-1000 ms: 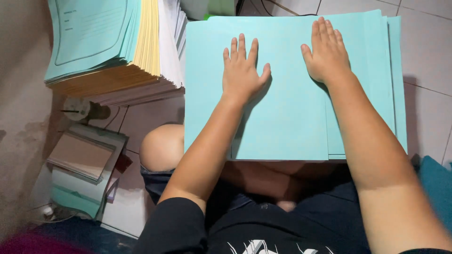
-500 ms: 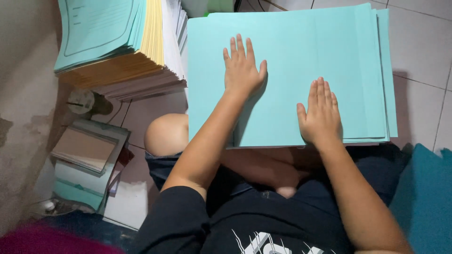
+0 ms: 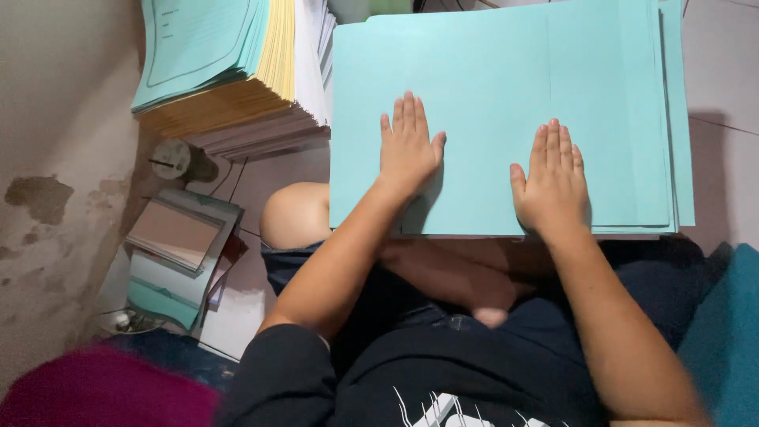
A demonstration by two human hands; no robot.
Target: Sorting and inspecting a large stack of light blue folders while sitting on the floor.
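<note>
Folders [image 3: 490, 103], a teal stack, lie across the person's lap and knee [image 3: 294, 215] in the head view. Left hand [image 3: 407, 150] and right hand [image 3: 553, 182] press flat on top, fingers [image 3: 409, 115] straight, barely spread, gripping nothing. The risk, as I judge it: the sheets fan out at 3 o'clock, so an uneven push could slide them onto the floor [image 3: 723, 158]. Long axis runs 9 to 3 o'clock. A paper pile [image 3: 237, 71] stands at 10 o'clock.
</note>
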